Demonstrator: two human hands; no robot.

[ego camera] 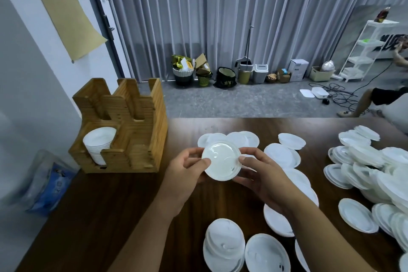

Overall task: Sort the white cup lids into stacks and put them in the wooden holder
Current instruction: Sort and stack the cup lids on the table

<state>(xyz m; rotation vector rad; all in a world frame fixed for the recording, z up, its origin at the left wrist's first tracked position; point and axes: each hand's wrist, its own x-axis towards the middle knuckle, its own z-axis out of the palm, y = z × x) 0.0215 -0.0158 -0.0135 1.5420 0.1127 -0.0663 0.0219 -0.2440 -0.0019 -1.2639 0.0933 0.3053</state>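
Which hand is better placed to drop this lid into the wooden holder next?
Left. Both hands pinch the lid, but the left hand is on the side of the wooden holder, which stands at the table's left edge. The right hand would have to cross over the left arm.

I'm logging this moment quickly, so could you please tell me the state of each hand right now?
Left hand: closed on the lid, pinching its left edge.
Right hand: closed on the same lid, pinching its right edge.
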